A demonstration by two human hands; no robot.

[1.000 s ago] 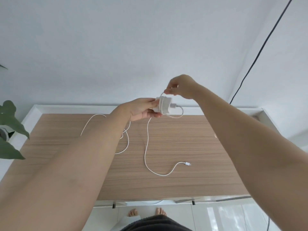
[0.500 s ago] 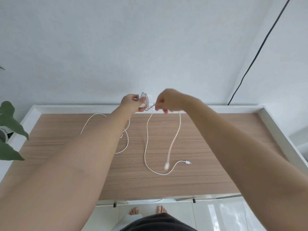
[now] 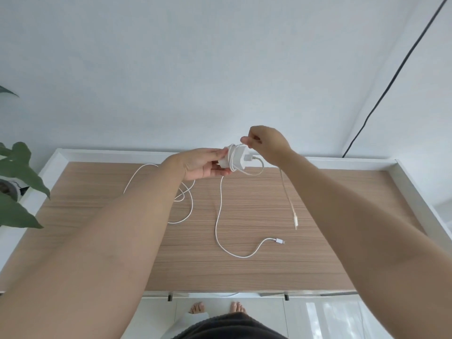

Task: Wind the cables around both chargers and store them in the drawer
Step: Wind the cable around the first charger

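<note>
My left hand (image 3: 203, 165) holds a white charger (image 3: 234, 159) above the far side of the wooden tabletop (image 3: 256, 216). Several turns of its white cable wrap the charger body. My right hand (image 3: 266, 143) pinches that cable just above the charger; the loose end with its plug (image 3: 295, 220) hangs down in the air under my right forearm. A second white cable (image 3: 220, 216) lies loose on the tabletop, its plug (image 3: 278, 240) near the middle; another loop of it (image 3: 186, 209) lies beneath my left arm. The second charger is hidden.
A white raised rim (image 3: 415, 189) borders the tabletop. Green plant leaves (image 3: 17, 187) reach in at the left edge. A black cable (image 3: 391, 79) runs down the wall at the right. White drawer fronts (image 3: 318, 314) and my bare feet show below the front edge.
My hands brought the charger round through another turn of cable. The right hand rose back above the charger, and the hanging cable end swung from the middle to the right.
</note>
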